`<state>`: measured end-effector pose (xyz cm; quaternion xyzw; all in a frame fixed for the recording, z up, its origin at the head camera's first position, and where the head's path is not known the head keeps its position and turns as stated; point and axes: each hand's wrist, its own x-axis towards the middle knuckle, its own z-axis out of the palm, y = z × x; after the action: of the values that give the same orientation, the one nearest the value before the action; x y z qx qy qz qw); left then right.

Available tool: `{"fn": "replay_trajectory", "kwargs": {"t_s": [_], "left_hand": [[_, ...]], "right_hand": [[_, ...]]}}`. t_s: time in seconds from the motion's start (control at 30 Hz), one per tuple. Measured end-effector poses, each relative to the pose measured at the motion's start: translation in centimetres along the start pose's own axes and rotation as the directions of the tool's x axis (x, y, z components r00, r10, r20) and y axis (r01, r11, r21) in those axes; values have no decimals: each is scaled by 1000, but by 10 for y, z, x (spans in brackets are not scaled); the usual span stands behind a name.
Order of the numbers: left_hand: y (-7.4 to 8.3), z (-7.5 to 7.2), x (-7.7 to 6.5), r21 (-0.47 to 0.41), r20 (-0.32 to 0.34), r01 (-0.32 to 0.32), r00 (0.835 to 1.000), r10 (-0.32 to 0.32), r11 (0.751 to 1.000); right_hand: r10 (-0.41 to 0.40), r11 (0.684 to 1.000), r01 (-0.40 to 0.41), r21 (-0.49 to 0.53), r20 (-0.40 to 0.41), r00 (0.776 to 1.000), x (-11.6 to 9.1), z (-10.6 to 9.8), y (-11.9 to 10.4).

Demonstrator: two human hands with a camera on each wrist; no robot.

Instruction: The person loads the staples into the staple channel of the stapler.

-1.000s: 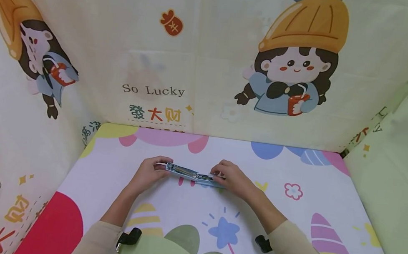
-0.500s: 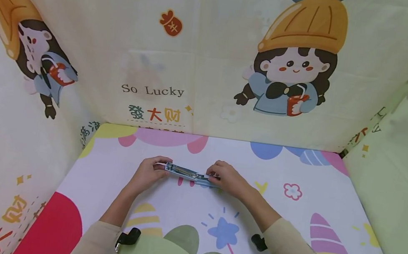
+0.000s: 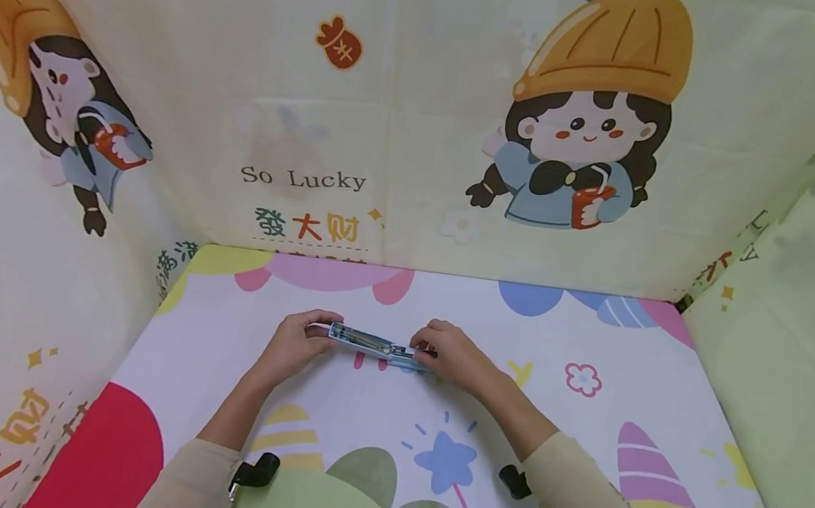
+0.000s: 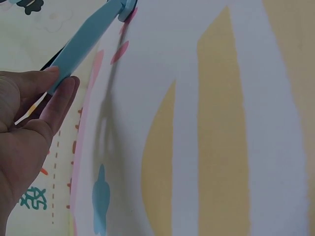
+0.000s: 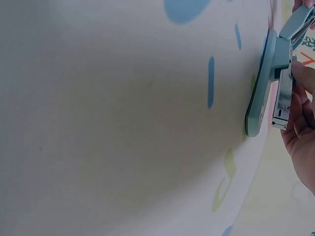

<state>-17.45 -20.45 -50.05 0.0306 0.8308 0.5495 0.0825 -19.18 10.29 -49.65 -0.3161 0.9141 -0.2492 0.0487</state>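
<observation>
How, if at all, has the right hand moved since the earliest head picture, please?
Yes: the right hand has shifted slightly left, away from the printed pink flower.

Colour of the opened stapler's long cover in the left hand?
Light blue long cover; shows best in the left wrist view.

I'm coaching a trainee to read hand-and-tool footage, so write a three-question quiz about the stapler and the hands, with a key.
1. True or false: the stapler is folded closed.
2. Which hand holds the metal magazine?
3. What does the left hand pinch?
A) the stapler's base
B) the light-blue top cover
C) the metal magazine

Key:
1. False; it is opened out, cover swung away from the magazine.
2. The right hand.
3. B
</observation>
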Motion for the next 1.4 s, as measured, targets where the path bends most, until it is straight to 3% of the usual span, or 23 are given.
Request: {"fn": "replay_trajectory", "kwargs": {"t_s": [0.3, 1.0, 1.4], "left_hand": [[1, -1, -1, -7, -3, -5, 1000, 5, 1000], [3, -1, -1, -16, 1, -10, 1000, 10, 1000], [9, -2, -1, -4, -2, -4, 1000, 4, 1000]], "right_hand": [[-6, 1000, 6, -19, -1, 1000, 0, -1, -5], [-144, 986, 128, -107, -149, 978, -7, 12, 1], [-108, 989, 92, -114, -143, 984, -8, 11, 3]]}}
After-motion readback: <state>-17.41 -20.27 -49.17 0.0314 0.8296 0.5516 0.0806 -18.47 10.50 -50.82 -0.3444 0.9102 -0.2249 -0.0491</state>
